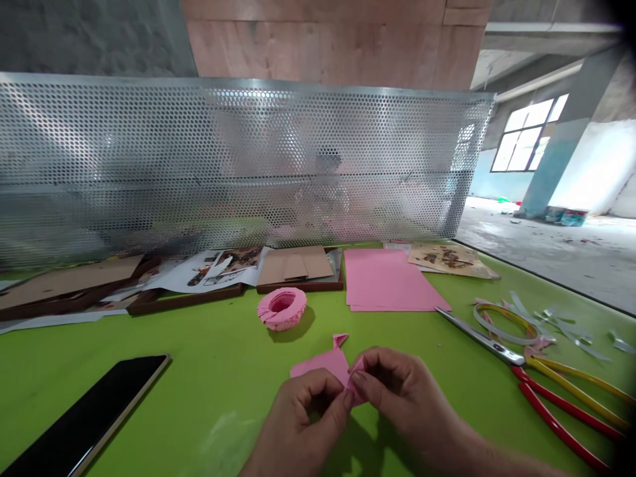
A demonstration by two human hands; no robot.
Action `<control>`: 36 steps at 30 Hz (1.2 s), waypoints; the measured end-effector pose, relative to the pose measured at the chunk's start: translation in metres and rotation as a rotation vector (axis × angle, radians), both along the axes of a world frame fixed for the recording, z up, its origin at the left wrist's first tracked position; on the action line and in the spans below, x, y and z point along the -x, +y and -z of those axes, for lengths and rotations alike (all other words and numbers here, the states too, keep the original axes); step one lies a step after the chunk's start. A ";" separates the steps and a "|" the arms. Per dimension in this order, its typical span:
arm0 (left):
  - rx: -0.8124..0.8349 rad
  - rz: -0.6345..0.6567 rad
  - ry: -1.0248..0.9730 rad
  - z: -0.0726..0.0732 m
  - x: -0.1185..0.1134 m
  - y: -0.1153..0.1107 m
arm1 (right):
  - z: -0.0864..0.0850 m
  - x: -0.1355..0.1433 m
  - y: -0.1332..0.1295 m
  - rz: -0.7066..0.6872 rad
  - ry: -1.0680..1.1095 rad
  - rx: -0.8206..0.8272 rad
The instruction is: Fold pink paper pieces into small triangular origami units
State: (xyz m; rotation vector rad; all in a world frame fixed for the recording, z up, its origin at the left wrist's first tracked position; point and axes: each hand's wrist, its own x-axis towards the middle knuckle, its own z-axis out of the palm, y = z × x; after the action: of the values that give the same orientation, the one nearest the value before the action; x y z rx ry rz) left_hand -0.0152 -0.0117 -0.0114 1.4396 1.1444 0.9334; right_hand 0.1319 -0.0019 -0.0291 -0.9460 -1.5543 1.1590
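Observation:
My left hand [311, 414] and my right hand [397, 384] meet over the near middle of the green table. Both pinch a small piece of pink paper [358, 394] between thumb and fingers, which partly cover it. Just behind my left hand lies a flat pink sheet [320, 363], and a small folded pink piece [340, 340] stands at its far edge. Farther back sits a ring of crumpled pink paper [282, 309]. A stack of pink sheets [390, 281] lies beyond my right hand.
At the right are scissors [517, 361] with red and yellow handles, a tape roll [504, 323] and clear scraps. A black phone [94, 417] lies at the left. Frames, cardboard [298, 263] and prints line the back, before a perforated metal panel [248, 159].

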 end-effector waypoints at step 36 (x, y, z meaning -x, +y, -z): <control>-0.058 -0.065 0.017 -0.008 0.004 -0.003 | -0.009 -0.003 -0.001 0.076 -0.326 -0.366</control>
State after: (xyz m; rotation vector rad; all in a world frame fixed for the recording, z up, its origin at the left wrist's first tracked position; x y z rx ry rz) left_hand -0.0193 -0.0142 -0.0037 1.4665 1.1911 1.0091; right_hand 0.1350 -0.0034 -0.0205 -0.9655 -1.8925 0.6537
